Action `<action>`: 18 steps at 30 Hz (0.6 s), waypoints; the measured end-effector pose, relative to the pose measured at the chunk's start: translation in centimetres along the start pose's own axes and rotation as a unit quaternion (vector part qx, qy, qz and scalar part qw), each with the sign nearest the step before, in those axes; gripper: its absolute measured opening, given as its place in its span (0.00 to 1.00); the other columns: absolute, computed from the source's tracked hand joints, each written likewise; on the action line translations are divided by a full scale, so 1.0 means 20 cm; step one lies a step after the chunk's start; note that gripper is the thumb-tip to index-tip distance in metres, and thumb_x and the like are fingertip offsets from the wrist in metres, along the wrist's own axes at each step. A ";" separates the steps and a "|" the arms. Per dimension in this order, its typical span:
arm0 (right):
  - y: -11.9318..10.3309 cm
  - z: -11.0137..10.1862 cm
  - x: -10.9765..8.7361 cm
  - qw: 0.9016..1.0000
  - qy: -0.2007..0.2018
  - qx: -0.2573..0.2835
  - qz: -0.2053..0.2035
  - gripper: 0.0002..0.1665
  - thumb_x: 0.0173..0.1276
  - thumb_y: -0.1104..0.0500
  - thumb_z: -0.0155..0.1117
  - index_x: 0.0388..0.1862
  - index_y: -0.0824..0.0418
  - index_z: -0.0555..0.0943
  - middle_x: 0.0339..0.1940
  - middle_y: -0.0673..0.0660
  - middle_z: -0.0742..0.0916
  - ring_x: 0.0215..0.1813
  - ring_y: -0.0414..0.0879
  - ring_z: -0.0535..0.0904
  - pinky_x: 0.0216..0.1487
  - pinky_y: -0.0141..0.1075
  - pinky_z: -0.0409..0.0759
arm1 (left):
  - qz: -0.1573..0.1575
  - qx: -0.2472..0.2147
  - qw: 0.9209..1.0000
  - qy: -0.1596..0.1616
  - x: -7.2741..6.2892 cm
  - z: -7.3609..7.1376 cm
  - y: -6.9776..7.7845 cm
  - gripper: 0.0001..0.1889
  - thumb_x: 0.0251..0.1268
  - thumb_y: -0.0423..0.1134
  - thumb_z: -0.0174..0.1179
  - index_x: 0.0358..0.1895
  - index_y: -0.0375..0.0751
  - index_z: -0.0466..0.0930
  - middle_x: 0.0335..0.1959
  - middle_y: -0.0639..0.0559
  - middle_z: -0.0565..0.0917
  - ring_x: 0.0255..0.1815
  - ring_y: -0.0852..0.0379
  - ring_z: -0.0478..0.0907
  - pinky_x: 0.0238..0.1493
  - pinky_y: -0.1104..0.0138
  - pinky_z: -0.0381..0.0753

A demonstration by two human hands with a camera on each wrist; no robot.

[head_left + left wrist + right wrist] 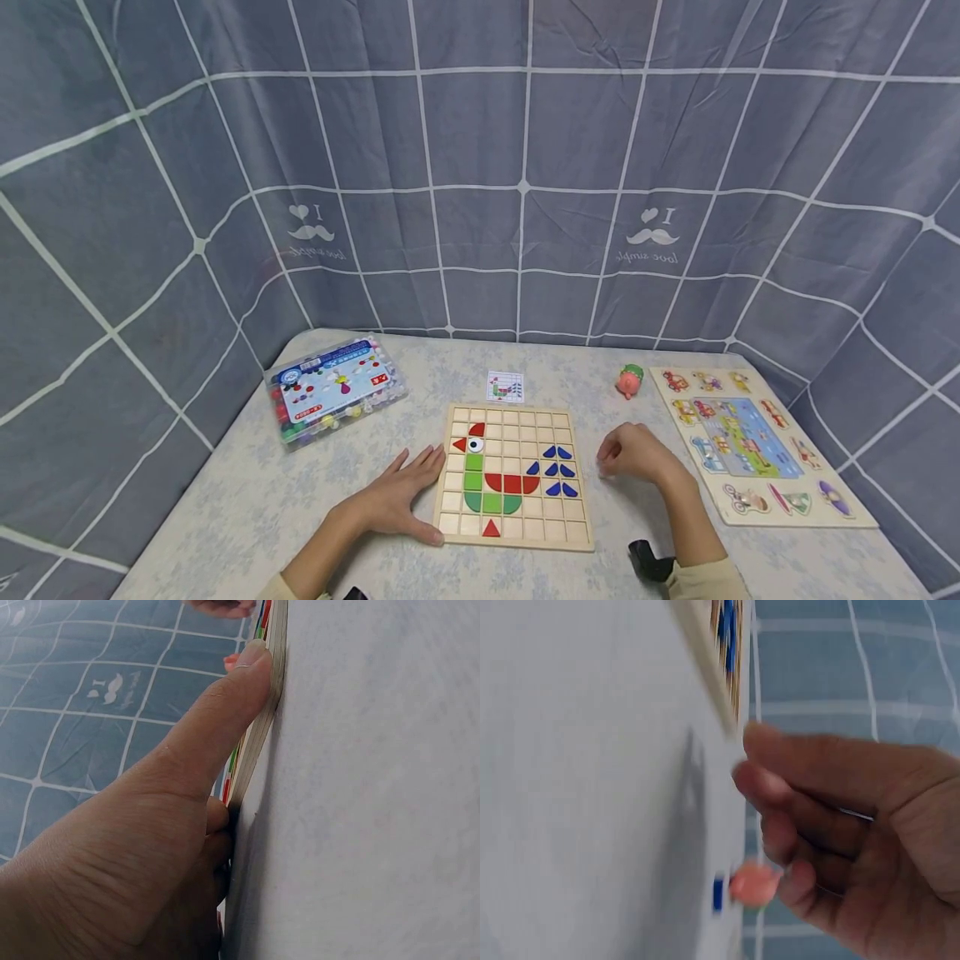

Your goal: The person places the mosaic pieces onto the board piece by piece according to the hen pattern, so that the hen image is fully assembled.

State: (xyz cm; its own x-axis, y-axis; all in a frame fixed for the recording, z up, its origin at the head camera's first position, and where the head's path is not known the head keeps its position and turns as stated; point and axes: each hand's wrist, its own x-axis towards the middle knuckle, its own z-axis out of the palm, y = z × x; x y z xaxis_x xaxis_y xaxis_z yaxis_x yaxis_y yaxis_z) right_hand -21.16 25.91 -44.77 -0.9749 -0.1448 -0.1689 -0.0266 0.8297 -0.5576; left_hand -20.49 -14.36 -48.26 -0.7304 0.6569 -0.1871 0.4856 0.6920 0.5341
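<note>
My left hand (401, 492) lies spread on the cloth, its thumb and fingertips at the left edge of a wooden grid board (555, 533). In the left wrist view the thumb (225, 705) touches the board's side. Coloured pieces on the grid form a bird: a round eye piece (475, 445), green squares (473, 481), red pieces (512, 484) and blue pieces (551, 470). A red triangle (491, 528) lies near the bottom row. To the right of the board hovers my right hand (637, 454), fingers loosely bent, nothing visible between them in the right wrist view.
A small picture card (505, 387) of the bird lies behind the board. A clear box of coloured beads (337, 387) stands at back left. On the right are a pink-and-green toy (629, 381) and a wooden picture puzzle (780, 500). Grid-patterned curtains (480, 233) surround the table.
</note>
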 end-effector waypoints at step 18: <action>0.31 -0.07 0.06 0.995 0.099 -0.003 0.019 0.20 0.59 0.60 0.71 0.49 0.68 0.83 0.39 0.61 0.87 0.37 0.47 0.78 0.34 0.37 0.75 | 0.002 -0.003 1.000 -0.001 0.00 0.00 0.00 0.61 0.46 0.66 0.69 0.78 0.38 0.46 0.81 0.45 0.48 0.81 0.43 0.43 0.78 0.41 0.37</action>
State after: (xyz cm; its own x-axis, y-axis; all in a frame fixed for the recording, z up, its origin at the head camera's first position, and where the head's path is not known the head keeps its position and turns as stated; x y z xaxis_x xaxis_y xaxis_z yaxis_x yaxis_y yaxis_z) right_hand -22.87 31.67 -47.43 -0.9997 -0.0046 -0.0257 0.0103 0.8353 -0.5496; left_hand -20.53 -14.32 -48.26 -0.7271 0.6605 -0.1871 0.4860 0.6877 0.5393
